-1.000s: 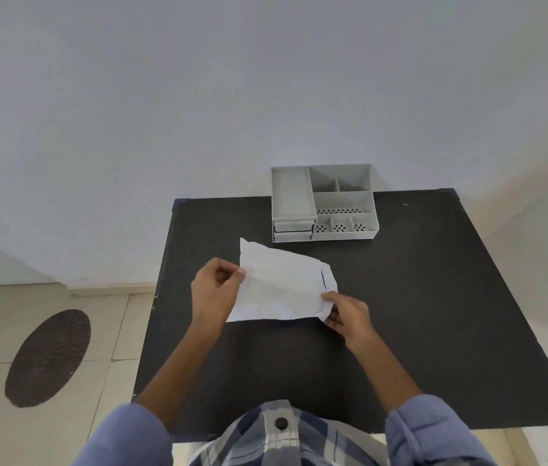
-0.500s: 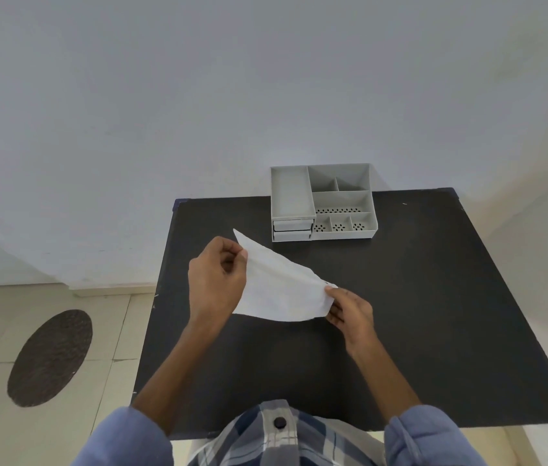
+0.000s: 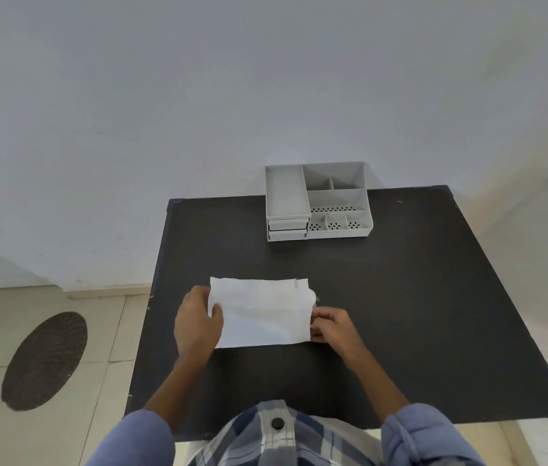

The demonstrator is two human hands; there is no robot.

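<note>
A white cloth (image 3: 261,312) lies spread as a rough rectangle on the black table (image 3: 400,314), near the middle. My left hand (image 3: 197,322) holds its left edge, thumb on top of the fabric. My right hand (image 3: 331,326) pinches the right edge with curled fingers. Both hands rest low at the table surface, one at each short side of the cloth.
A grey plastic organiser (image 3: 318,201) with several compartments and two small drawers stands at the table's far edge, against the white wall. A dark oval mat (image 3: 44,361) lies on the tiled floor to the left.
The cloth was held up and slanted between my hands; now it is stretched out and laid flat on the table. Both hands have come down and moved apart.
</note>
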